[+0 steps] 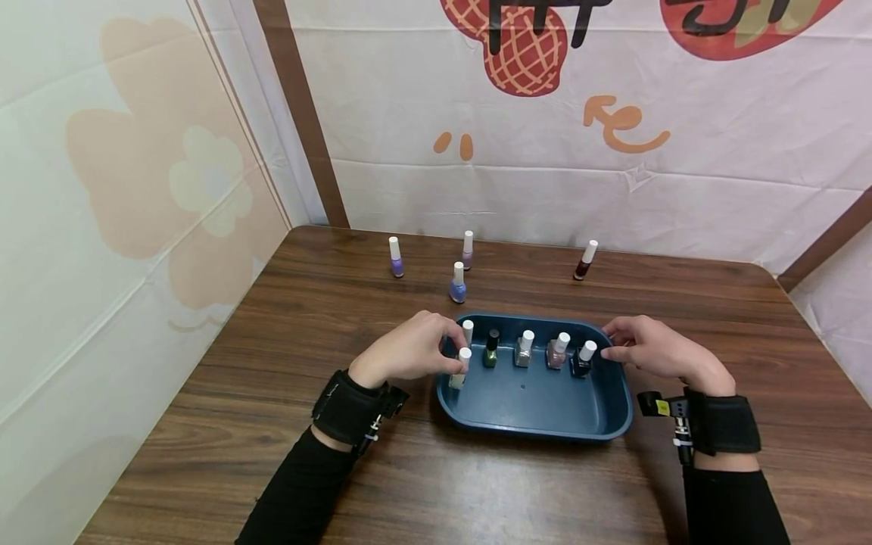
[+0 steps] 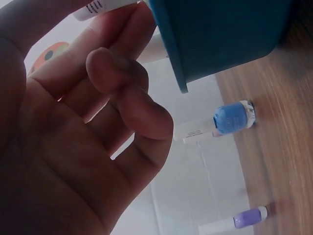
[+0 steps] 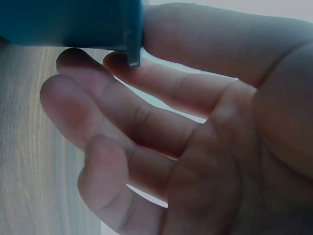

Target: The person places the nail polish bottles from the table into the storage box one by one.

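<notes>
Your left hand [image 1: 424, 350] pinches the held bottle [image 1: 457, 379] by its white cap, between thumb and fingertips; the high grip presumably keeps your fingers clear of the tray wall beside it. The held bottle is at the left end of the tray [image 1: 534, 405], in front of the corner bottle [image 1: 468, 331]; whether its base bears on the floor cannot be confirmed. Your right hand [image 1: 650, 350] grips the tray's right rim between thumb and fingers, the others loosely bent below it, probably to steady the tray against any push from the opposite end. Inside, the green bottle [image 1: 491, 352], silver bottle [image 1: 523, 352], pink bottle [image 1: 556, 353] and dark bottle [image 1: 582, 362] stand spaced along the rear, caps up, an arrangement that would keep each cap reachable and the front floor free. On the table [image 1: 524, 484] beyond the tray, the blue bottle [image 1: 458, 289] stands nearest, the lilac bottle [image 1: 467, 257] behind it, the purple bottle [image 1: 397, 265] to the left and the maroon bottle [image 1: 582, 266] well apart to the right; none is touched by either hand.
</notes>
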Tool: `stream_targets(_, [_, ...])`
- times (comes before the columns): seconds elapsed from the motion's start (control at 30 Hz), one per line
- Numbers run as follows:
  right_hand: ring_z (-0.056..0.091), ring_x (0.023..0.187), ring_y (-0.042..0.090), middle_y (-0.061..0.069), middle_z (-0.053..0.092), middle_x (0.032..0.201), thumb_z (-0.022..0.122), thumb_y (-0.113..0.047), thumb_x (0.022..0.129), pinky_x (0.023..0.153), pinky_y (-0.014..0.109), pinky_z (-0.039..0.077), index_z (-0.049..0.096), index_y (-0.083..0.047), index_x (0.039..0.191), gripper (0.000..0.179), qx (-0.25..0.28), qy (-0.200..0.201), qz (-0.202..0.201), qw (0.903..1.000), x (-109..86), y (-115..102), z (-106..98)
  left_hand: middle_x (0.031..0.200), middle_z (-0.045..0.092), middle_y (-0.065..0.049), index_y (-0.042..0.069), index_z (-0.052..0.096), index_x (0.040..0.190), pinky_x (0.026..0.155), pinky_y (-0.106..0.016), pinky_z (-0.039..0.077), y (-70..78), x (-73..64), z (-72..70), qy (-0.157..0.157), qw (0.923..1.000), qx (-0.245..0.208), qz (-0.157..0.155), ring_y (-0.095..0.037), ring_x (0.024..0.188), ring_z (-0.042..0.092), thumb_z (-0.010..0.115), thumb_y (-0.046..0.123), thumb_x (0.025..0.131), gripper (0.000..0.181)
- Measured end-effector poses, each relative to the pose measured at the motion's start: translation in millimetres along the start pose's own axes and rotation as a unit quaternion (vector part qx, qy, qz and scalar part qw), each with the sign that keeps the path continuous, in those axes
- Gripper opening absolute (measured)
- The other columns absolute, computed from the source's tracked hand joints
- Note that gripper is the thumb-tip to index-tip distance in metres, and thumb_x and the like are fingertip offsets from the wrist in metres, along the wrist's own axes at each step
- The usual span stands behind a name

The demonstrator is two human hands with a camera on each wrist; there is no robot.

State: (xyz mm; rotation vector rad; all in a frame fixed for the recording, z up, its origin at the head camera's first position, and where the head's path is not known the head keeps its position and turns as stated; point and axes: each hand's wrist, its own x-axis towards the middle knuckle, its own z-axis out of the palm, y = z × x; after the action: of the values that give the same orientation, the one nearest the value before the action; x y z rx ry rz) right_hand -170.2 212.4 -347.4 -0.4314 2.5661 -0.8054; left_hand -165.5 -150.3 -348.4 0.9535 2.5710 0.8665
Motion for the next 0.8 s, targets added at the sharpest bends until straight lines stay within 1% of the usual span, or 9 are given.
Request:
stream_targets(0.2, [0.059,0.08,0.017,0.01,0.069,0.098,0.06,-0.018,0.094,0.065,0.032,0.048,0.056,0.005,0.121,0.035,0.001,0.0,0.002,1.0,0.5,0.4,0.0,0.08,0.061,0.005,0.015,0.071,0.086,0.053,-0.02,0.037,-1.2,1.2,1.9,-0.015,0.9998,0.002,-0.008,-0.007,0.06,0.045,0.076,0.019,0.082,0.008])
stream_targets(0.4, [0.059,0.081,0.018,0.011,0.069,0.098,0.06,-0.018,0.094,0.066,0.032,0.048,0.056,0.005,0.121,0.036,0.001,-0.001,0.002,1.0,0.6,0.9,0.4,0.087,0.065,-0.001,0.015,0.071,0.087,0.056,-0.022,0.043,-2.5,1.6,4.0,-0.031,0.9992,0.014,-0.02,-0.01,0.066,0.051,0.077,0.022,0.082,0.01])
stream_targets(0.57, [0.06,0.082,0.019,0.011,0.069,0.099,0.06,-0.018,0.094,0.066,0.032,0.048,0.056,0.005,0.122,0.036,0.002,0.0,0.004,1.0,0.5,0.9,0.5,0.09,0.067,-0.004,0.015,0.072,0.086,0.057,-0.023,0.042,-3.0,3.0,5.6,-0.036,0.9988,0.022,-0.023,-0.01,0.068,0.052,0.077,0.021,0.081,0.01])
stream_targets(0.7, [0.06,0.082,0.018,0.012,0.069,0.1,0.06,-0.018,0.094,0.066,0.032,0.048,0.056,0.005,0.122,0.036,0.001,0.0,0.005,1.0,0.6,1.3,0.6,0.088,0.067,-0.003,0.014,0.072,0.086,0.056,-0.023,0.043,-2.8,3.0,6.5,-0.037,0.9986,0.03,-0.025,-0.01,0.067,0.052,0.077,0.019,0.081,0.009])
stream_targets(0.8, [0.06,0.082,0.018,0.011,0.069,0.099,0.06,-0.018,0.094,0.066,0.032,0.048,0.056,0.004,0.121,0.035,0.0,0.0,0.004,1.0,0.8,1.6,0.7,0.09,0.066,-0.001,0.014,0.072,0.086,0.056,-0.022,0.044,-2.2,2.9,7.5,-0.04,0.9982,0.034,-0.03,-0.009,0.066,0.052,0.077,0.018,0.081,0.009])
